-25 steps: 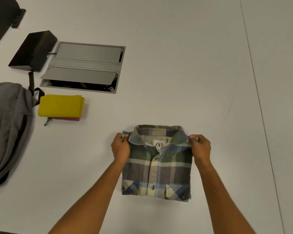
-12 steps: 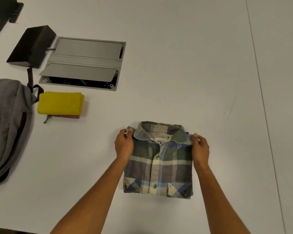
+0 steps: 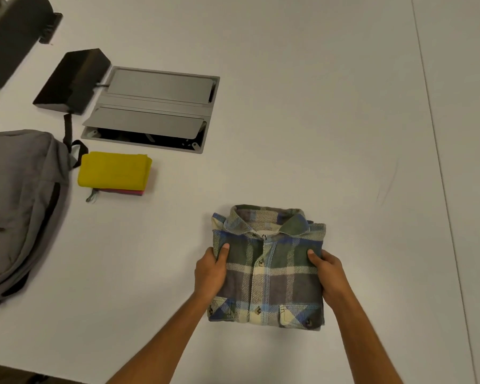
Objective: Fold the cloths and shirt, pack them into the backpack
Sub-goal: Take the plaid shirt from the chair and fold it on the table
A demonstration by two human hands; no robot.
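Two hands grip the folded plaid shirt (image 3: 268,266), the landmark. Far left lies the grey backpack (image 3: 20,206); the folded yellow cloths (image 3: 114,173) sit upper-left. Left hand (image 3: 209,270) grips its left edge, right hand (image 3: 329,270) its right edge, thumbs on top.

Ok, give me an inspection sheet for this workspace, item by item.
Surface: white table, with a seam along its right side.
Job's things: folded plaid shirt lying flat; yellow cloth stacked on a pink cloth; grey backpack lying at the left edge.
Clutter: black box.
Grips: left hand and right hand each hold a side of the shirt, thumbs on top.
Cables: nothing seen.
Surroundings: grey hatch set in the table, its near flap ajar.
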